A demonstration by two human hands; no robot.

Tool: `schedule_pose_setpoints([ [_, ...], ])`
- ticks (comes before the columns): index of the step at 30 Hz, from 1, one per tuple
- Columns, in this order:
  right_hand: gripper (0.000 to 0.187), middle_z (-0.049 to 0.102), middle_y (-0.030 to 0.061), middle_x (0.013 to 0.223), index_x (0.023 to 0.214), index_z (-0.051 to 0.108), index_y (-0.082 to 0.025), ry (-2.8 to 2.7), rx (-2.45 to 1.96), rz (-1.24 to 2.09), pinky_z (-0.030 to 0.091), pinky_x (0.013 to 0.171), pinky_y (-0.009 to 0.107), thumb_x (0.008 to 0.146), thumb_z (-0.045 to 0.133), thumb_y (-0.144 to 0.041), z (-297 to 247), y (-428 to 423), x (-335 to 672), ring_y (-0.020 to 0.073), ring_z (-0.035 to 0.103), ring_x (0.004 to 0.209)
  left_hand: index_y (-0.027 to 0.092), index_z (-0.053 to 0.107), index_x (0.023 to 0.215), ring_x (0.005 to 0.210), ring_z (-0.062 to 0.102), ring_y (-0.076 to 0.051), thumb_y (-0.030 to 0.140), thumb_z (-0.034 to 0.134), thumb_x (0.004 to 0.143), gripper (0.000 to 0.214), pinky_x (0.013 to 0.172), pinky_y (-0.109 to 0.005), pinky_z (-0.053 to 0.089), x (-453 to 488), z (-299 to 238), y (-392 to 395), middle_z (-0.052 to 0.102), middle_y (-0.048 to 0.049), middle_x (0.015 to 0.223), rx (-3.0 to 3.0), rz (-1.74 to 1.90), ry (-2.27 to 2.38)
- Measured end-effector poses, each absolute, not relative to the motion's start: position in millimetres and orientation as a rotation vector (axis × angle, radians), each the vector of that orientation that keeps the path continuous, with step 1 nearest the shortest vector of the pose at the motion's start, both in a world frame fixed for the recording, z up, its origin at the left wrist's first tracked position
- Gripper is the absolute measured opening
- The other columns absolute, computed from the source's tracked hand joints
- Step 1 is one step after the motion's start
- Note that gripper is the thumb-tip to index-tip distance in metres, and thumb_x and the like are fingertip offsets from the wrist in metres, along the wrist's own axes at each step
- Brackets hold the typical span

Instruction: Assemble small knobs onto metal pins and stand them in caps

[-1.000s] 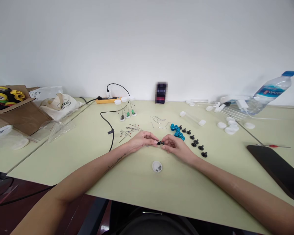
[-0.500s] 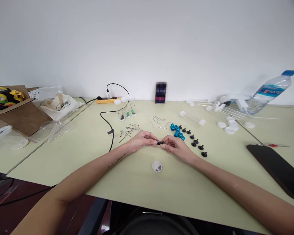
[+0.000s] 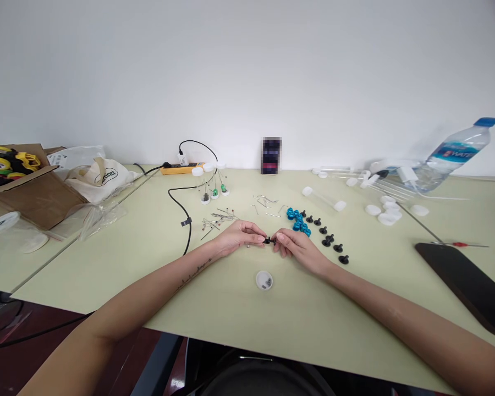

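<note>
A small black part [image 3: 268,240] is held low over the table between my two hands. My left hand [image 3: 243,233] pinches its left end between thumb and fingers. At the right end, the fingers of my right hand [image 3: 295,245] are closed around it, partly hiding it. Just beyond my right hand lie several blue metallic knobs [image 3: 299,222] and a line of black round pieces with stems [image 3: 326,242]. Thin metal pins [image 3: 218,220] are scattered past my left hand. Nearer to me sits a small white cap [image 3: 264,281] with tiny dark bits inside.
Bent metal keys [image 3: 264,201] and a clear tube [image 3: 324,199] lie farther back. Capped containers [image 3: 215,192] with wires stand near a black cable [image 3: 180,206]. A tilted water bottle [image 3: 451,157], white caps [image 3: 390,212] and a black slab [image 3: 466,289] occupy the right; a cardboard box [image 3: 45,192] the left.
My right hand's fingers have shifted around the right end of the black part, the thumb rising and the fingers curling lower. My left hand stays where it was.
</note>
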State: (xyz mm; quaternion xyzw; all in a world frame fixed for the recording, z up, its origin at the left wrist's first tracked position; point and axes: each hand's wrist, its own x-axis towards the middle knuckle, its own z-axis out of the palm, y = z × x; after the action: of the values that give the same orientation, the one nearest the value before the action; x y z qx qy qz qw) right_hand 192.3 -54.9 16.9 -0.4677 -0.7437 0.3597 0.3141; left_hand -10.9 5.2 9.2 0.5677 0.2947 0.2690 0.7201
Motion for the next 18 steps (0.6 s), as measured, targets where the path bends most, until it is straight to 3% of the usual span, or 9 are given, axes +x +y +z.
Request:
schedule_pose_setpoints([
  [4,0.043,0.052,0.0002,0.058,0.075,0.055,-0.019,-2.001,-1.275,0.855,0.038,0.058,0.026,0.089,0.028,-0.05,18.2,-55.2,192.2,0.0137,0.05,0.058,0.009,0.065,0.085,0.076,0.063,-0.017,0.026,0.076,0.058,0.034,0.082,-0.032,0.047,-10.9,8.1,5.8,0.066,-0.0072,0.075,1.251,0.592,0.647],
  [10,0.042,0.048,0.0004,0.063,0.061,0.043,-0.019,-2.076,-1.273,0.722,0.035,0.059,0.027,0.089,0.03,-0.047,22.6,-55.8,190.0,0.0139,0.046,0.062,0.009,0.065,0.086,0.076,0.063,-0.016,0.024,0.076,0.057,0.034,0.081,-0.031,0.047,-11.1,7.0,6.5,0.066,-0.007,0.075,1.245,0.592,0.657],
  [18,0.03,0.052,0.0006,0.069,0.075,0.054,-0.02,-2.014,-1.303,0.788,0.035,0.054,0.026,0.084,0.042,-0.046,17.5,-53.9,190.6,0.0134,0.046,0.061,0.01,0.065,0.084,0.075,0.064,-0.016,0.024,0.076,0.057,0.033,0.078,-0.029,0.047,-11.4,6.7,7.5,0.066,-0.0064,0.075,1.249,0.577,0.657],
])
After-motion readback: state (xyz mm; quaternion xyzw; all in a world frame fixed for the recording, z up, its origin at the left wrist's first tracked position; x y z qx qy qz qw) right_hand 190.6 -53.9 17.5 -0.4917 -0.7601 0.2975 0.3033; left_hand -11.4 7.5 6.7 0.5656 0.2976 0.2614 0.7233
